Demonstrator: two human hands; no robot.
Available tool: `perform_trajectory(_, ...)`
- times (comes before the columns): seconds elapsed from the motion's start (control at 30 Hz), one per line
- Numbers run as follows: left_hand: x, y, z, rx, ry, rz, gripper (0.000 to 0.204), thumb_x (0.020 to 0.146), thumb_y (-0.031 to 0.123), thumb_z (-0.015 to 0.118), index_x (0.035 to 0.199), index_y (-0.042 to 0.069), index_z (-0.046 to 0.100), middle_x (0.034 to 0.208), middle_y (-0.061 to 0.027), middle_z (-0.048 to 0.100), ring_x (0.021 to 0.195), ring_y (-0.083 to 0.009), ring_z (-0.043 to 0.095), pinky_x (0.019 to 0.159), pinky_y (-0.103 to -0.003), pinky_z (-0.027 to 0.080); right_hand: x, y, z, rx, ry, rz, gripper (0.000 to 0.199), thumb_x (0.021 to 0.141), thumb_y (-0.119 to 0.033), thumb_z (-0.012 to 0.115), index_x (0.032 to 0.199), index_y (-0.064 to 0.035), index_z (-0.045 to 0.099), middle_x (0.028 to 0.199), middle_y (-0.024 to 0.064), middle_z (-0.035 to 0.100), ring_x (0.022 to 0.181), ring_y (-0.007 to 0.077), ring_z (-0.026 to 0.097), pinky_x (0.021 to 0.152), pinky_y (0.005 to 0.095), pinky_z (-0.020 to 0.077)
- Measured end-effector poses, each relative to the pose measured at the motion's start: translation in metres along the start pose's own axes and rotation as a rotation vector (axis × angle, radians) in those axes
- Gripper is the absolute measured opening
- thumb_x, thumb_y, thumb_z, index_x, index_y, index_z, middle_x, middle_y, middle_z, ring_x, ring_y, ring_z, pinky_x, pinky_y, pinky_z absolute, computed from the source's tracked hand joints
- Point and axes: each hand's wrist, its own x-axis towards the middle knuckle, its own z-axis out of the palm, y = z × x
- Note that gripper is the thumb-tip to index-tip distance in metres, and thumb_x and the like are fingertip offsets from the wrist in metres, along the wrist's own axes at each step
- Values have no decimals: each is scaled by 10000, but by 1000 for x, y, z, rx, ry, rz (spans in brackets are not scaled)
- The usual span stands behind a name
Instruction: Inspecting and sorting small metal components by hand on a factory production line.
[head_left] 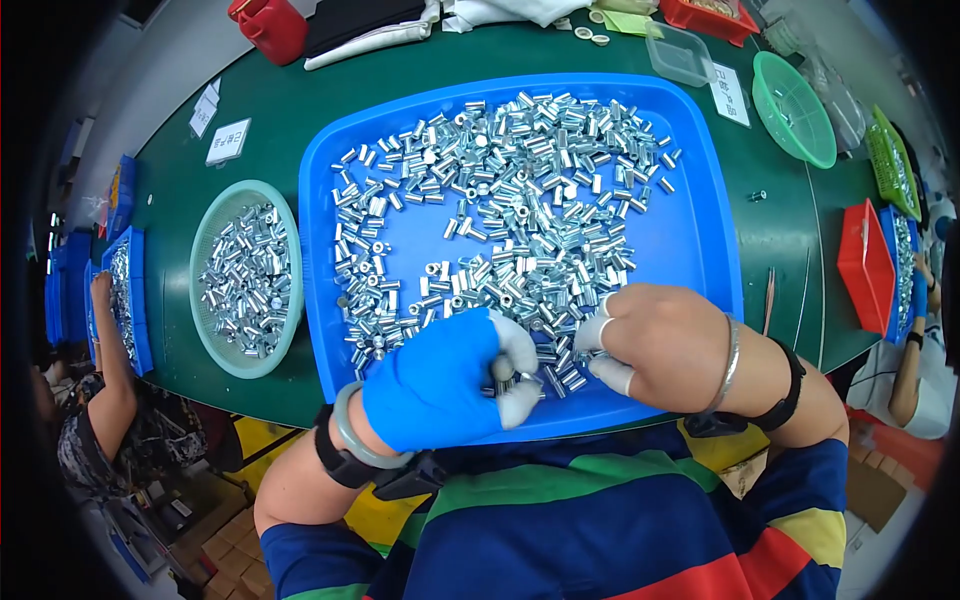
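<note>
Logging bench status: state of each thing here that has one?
Left hand: blue-covered, fingers curled among metal parts
Right hand: bent, fingertips at parts
Large blue tray: partly covered, bare patches
Left mint basket: well filled
Right mint basket: few parts visible
Clear tub: lidless
Loose part: lying on table

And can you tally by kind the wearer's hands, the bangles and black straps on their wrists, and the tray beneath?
Hands: 2 (left hand, right hand)
Bangles: 2 (pale bangle, silver bangle)
Black straps: 2 (left strap, right strap)
Blue tray: 1
Total: 7
</note>
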Motion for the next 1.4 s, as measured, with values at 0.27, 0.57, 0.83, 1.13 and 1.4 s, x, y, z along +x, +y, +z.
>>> perform_trajectory(0.27, -9, -13, -9, -883, 107, -186, 137, 837, 78, 612, 963, 25, 603, 824, -4, 592, 772, -72, 552, 659, -247, 469, 17, -7, 12, -163, -72, -126, 123, 691, -91, 696, 803, -75, 647, 654, 49, 533, 655, 228, 564, 549, 359, 458)
perform_trajectory(0.57, 1, 1, 0, -899, -117, -369, 231, 890, 192, 590, 1067, 45, 613, 882, -13, 624, 762, -68, 546, 633, -204, 446, 3, 6, 0, 506, 184, -72, 197, 678, -63, 762, 865, -82, 702, 739, 43, 610, 650, 185, 590, 574, 288, 467)
perform_trajectory(0.83, 8, 0, 7, -901, -273, -378, 229, 891, 205, 591, 1064, 57, 620, 876, -13, 636, 755, -71, 555, 608, -199, 448, -2, 7, 2, 557, 137, -35, 178, 700, -79, 757, 870, -69, 706, 741, 28, 618, 645, 145, 582, 590, 242, 459)
perform_trajectory(1.13, 13, -8, 9, -1379, -95, -480, 361, 943, 337, 443, 1108, 47, 582, 885, -52, 627, 756, -127, 592, 604, -232, 481, 22, -6, -11, 876, 90, 171, 223, 738, -3, 646, 956, -18, 604, 950, 99, 591, 764, 167, 589, 666, 254, 478)
perform_trajectory(1.4, 13, 14, 3, -1616, 194, -534, 382, 955, 383, 412, 1015, 56, 598, 856, -66, 626, 763, -141, 599, 619, -230, 490, 44, -35, 2, 647, 312, -271, 221, 741, 26, 614, 956, -25, 615, 978, 127, 583, 897, 300, 575, 826, 372, 479)
